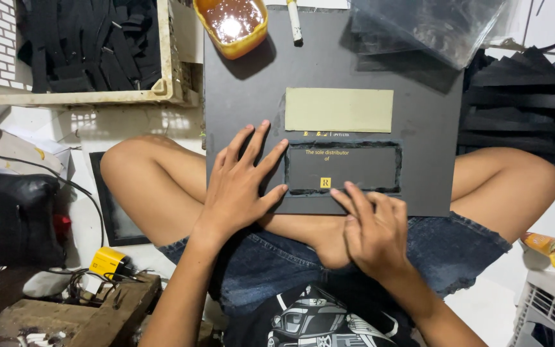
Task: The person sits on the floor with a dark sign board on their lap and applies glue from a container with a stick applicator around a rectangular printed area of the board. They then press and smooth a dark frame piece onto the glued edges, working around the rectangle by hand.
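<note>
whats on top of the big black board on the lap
On the black board lie a tan rectangle, a black framed panel, a yellow glue tub and clear plastic sheets. The left hand presses flat on it; the right hand covers its near edge.

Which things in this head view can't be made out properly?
- Crate: cut off by the top edge; the black strips inside merge into one dark mass.
- Clear sheets: cropped at the top, count unclear.
- Board: its near edge is hidden under the left hand and right hand.
- Glue tub: top cropped.
</note>
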